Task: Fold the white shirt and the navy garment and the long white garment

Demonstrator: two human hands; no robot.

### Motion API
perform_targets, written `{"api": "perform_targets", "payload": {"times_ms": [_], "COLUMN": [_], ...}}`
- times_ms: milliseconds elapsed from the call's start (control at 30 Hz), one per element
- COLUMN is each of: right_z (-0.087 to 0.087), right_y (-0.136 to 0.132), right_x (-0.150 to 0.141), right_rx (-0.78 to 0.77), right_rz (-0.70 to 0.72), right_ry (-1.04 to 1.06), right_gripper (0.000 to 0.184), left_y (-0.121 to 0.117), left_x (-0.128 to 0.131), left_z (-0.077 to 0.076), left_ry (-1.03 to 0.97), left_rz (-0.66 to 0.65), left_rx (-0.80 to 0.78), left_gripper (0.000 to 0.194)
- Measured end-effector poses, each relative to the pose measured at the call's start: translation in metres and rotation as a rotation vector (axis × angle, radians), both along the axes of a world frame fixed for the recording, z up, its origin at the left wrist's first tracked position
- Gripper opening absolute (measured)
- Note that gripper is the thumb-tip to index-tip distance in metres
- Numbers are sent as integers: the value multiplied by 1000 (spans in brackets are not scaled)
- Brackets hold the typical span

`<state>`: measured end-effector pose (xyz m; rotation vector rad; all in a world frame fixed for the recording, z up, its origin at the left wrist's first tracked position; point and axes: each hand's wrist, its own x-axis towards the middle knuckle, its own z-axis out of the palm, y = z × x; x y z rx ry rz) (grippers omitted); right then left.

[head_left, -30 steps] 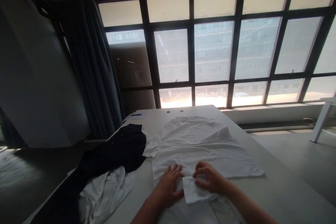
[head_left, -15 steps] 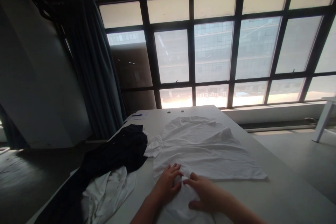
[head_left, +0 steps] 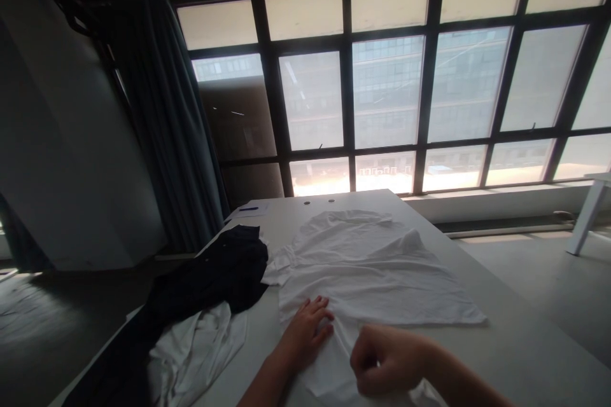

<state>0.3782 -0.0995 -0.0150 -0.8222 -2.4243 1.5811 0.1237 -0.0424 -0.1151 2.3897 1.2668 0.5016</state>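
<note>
While the left hand point(head_left: 305, 334) lies spread on a white T-shirt point(head_left: 367, 273) laid out on a white table point(head_left: 520, 350), the right hand point(head_left: 386, 359) curls over the fabric, any pinch unclear.

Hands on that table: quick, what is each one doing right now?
Left hand: open, lying flat on the white shirt.
Right hand: curled closed at the shirt; whether it holds cloth cannot be told.
</note>
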Motion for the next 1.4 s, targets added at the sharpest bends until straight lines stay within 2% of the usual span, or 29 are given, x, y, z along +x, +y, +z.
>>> {"api": "perform_targets", "payload": {"times_ms": [67,100,133,200,300,333,367,433,500,600,700,833,900,1000,1133,1267,1333,1400], "right_z": [18,23,24,16,-18,-32,-46,-71,-91,-111,-122,-126,-126,-127,-126,-124,-126,-128], "right_y": [-5,-5,-3,5,25,33,41,56,70,87,99,102,102,105,111,114,113,113], "right_x": [10,15,18,22,27,29,32,37,44,56,66,74,78,91,124,152,158,158], "right_rx": [-250,-299,-283,-55,454,557,583,544,518,593,705,838,867,893,908,949,967,977], "right_rz": [262,316,294,49,-443,-563,-650,-710,-715,-715,-736,-802,-864,-1051,-1297,-1481,-1548,-1590], "right_ry": [33,33,24,-34,-301,-426,-551,-671,-671,-593,-475,-397,-412,-463,-505,-495,-473,-432], "right_gripper": [49,56,61,54,32,32,35,49,66,77,68,29,31,39,32,29,31,34], "left_y": [-1,-3,-4,-8,-13,-14,-14,-13,-10,-8,-8,-6,-2,7,13,13,11,6], "left_x": [0,0,1,4,11,13,14,14,11,8,8,10,7,-4,-20,-22,-17,-8], "left_z": [2,3,4,5,4,2,0,-4,-7,-6,-1,3,3,1,1,4,6,9], "left_ry": [8,18,32,61,86,88,92,106,127,150,151,157,167,174,199,236,229,181], "left_rz": [-6,-11,-17,-16,10,17,19,-2,-49,-116,-134,-24,60,171,333,504,510,390], "left_rx": [-6,-3,6,33,55,58,57,42,3,-58,-75,-57,-36,14,78,171,223,259], "left_gripper": [25,29,35,51,59,62,68,86,104,113,109,81,65,56,48,40,37,28]}}
